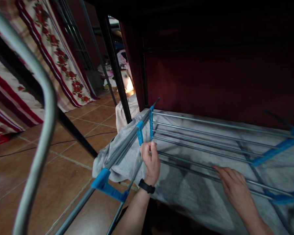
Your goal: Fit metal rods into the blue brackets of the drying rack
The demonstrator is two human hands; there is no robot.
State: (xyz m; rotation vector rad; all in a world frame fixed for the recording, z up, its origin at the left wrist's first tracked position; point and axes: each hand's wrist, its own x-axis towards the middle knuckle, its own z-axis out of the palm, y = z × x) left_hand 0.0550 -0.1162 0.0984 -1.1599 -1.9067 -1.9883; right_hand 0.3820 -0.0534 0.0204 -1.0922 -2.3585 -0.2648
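A rack of thin grey metal tubes (210, 132) with blue plastic brackets (107, 185) lies on a grey blanket. My left hand (150, 160), with a black band on its wrist, is closed at the lower end of a blue bracket (140, 132) near the rack's left corner. Its fingers partly hide what they grip. Further right, my right hand (232, 182) rests over the near pair of tubes, its fingers bent round them and the fingertips partly hidden. Several parallel tubes run between the left brackets and another blue bracket (276, 151) on the right.
The grey blanket (193, 192) covers a surface before a dark red panel (210, 81). A bent pale metal tube (49, 107) rises close on the left, beside a black bar (75, 133). Behind are a flowered curtain (56, 49), tiled floor (71, 169) and a cable (63, 142).
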